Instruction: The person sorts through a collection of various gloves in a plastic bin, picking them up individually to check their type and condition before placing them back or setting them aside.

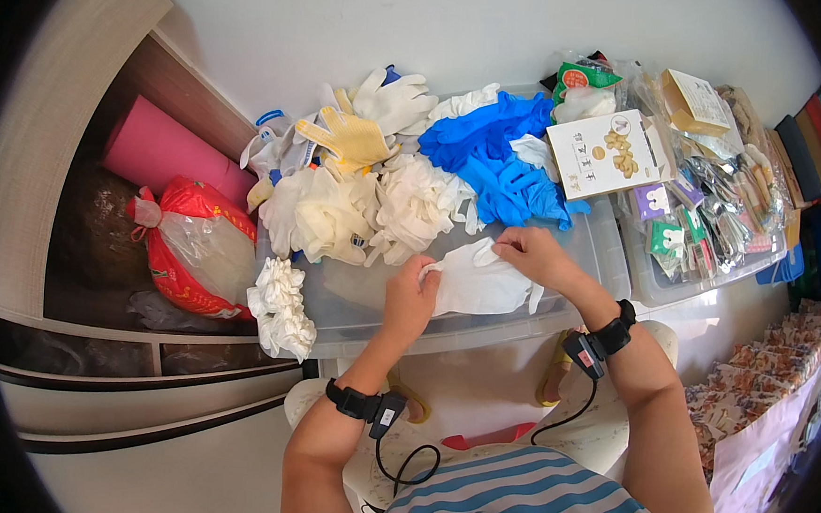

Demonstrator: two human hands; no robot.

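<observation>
A white disposable glove (483,282) is stretched between my two hands above the clear plastic lid of a bin (350,323). My left hand (412,292) pinches the glove's left end. At its upper right, the fingers of my right hand (530,255) hold the thumb side, and white glove fingers hang below that hand. Just beyond lie heaps of cream-white gloves (335,213) and more crumpled white gloves (417,204). Blue disposable gloves (492,134) form a pile farther right. A stack of rolled white gloves (282,308) sits at the bin's left front corner.
A yellow-dotted work glove (347,136) tops the rear pile. To the right, a printed cardboard box (603,155) stands beside a second clear bin (705,281) holding packaged goods. A red plastic bag (196,250) and a pink roll (177,154) fill the cabinet on the left.
</observation>
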